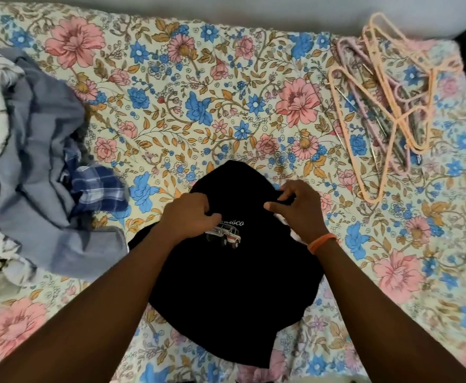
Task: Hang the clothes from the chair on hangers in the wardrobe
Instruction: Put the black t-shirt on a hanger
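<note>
Head camera view, looking straight down onto a bed (226,78) covered in a cream sheet printed with pink and blue flowers. A black T-shirt (226,286) with a small printed car and white script on the chest lies crumpled on the bed directly in front of the person, its long axis running away from them, collar end farthest.

Both bare forearms reach forward over the shirt. The left hand (190,217) sits on the cloth just left of the print, fingers curled into the fabric, so its grip looks to be bunching the shirt near the chest. The right hand (298,208), with an orange band (323,241) on the wrist, sits at the shirt's upper right, thumb and fingertips bent and pinching a fold near what seems to be the shoulder or collar. Both grips are closed on the same garment, level with each other and near one another.

A loose pile of peach and lilac plastic hangers (386,106) lies at the bed's far right, well apart from the shirt and up and to the right of the right hand, which is the nearer one. A heap of other clothes (38,161), pale blue, checked and white, lies at the left edge.

No wardrobe or chair is in view. The shirt likely needs straightening before a hanger goes in.
</note>
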`<state>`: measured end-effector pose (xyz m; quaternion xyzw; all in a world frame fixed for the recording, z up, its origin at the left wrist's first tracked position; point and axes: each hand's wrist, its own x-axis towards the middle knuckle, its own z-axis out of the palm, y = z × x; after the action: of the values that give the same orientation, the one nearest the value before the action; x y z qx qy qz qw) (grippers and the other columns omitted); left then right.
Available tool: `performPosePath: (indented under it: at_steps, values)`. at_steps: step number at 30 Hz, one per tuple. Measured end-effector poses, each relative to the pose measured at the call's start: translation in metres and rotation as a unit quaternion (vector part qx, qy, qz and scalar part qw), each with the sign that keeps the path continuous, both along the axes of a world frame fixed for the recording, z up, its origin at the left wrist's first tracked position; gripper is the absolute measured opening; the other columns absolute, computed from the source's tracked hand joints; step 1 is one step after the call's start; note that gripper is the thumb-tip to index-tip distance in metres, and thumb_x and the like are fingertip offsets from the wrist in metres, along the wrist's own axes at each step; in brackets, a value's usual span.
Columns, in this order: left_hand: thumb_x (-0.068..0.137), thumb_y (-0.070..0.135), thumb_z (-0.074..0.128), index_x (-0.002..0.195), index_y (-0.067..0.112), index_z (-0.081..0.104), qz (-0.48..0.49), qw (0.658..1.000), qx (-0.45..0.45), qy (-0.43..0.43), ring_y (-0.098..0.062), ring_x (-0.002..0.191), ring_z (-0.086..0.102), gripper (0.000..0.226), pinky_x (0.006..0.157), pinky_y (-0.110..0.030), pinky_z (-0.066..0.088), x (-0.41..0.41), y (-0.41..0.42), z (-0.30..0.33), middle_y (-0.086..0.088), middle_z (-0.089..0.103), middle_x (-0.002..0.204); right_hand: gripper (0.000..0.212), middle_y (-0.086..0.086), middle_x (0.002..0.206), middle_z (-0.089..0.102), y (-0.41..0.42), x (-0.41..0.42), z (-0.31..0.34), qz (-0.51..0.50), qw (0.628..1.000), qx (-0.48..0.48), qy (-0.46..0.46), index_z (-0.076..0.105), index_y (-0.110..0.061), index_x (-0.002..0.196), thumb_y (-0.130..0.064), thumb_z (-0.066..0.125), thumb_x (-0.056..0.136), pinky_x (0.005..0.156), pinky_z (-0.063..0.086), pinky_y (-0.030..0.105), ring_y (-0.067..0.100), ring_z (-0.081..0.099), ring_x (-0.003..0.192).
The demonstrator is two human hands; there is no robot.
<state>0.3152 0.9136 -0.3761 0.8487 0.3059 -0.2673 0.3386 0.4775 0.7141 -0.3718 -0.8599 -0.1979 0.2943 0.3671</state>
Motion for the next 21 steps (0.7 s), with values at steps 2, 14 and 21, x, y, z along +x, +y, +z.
performPosePath:
  at_steps: [2,14,21]
  values:
    - [0.092,0.057,0.052,0.080,0.012,0.054,0.004,0.998,0.028,-0.047,-0.024,0.069,0.054,0.046,0.060,-0.033,0.037,0.009,-0.011,0.003,-0.004,0.054,0.075,0.035,0.014,0.086,0.063,-0.009,0.008,0.004,0.065,0.996,-0.017,0.059,0.055,-0.015,0.064,-0.009,0.089,0.068,0.074,0.044,0.021,0.021,0.059,0.082]
    - [0.091,0.046,0.062,0.117,0.018,0.055,-0.328,0.917,0.225,0.027,-0.026,0.115,0.049,0.038,0.096,-0.037,0.035,0.073,-0.047,-0.008,-0.004,0.065,0.115,0.031,0.020,0.118,0.055,-0.072,0.097,-0.043,-0.073,0.967,-0.200,-0.138,0.058,-0.004,0.112,-0.021,0.068,0.087,0.094,0.046,0.045,0.035,0.053,0.108]
    - [0.086,0.057,0.065,0.075,0.022,0.049,-0.186,0.973,0.097,0.093,-0.016,0.073,0.054,0.040,0.068,-0.034,0.037,0.079,-0.048,-0.001,0.003,0.056,0.076,0.040,0.021,0.122,0.055,-0.106,0.176,-0.068,-0.198,0.906,-0.349,-0.132,0.064,-0.013,0.111,-0.046,0.062,0.089,0.098,0.045,0.053,0.043,0.050,0.117]
